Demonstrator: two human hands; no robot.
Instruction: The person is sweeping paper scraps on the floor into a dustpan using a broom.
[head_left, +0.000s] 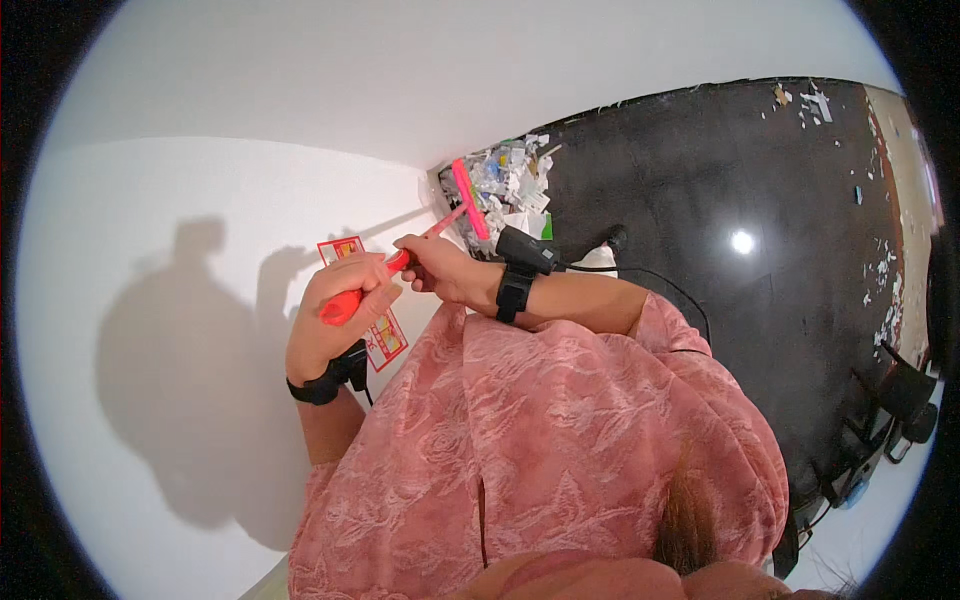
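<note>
Both hands hold the red handle of a pink-headed floor broom or squeegee (470, 199); which of the two cannot be told. My left hand (337, 307) is wrapped round the upper end of the handle, near the white wall. Lower down, my right hand (439, 268) grips the handle just above its thinner, pinkish part. The tool's head rests against a heap of paper and plastic scraps (517, 180) in the corner, on the side nearer the walls. Both wrists wear black straps with devices, and a cable runs from the right one.
White walls (360, 82) meet at the corner beside the heap. A red-bordered sign (386, 341) is on the wall behind my left hand. Small scraps (885, 292) dot the far right of the dark floor (675, 187), near black chair-like furniture (904, 390). A shoe (616, 238) shows below my right forearm.
</note>
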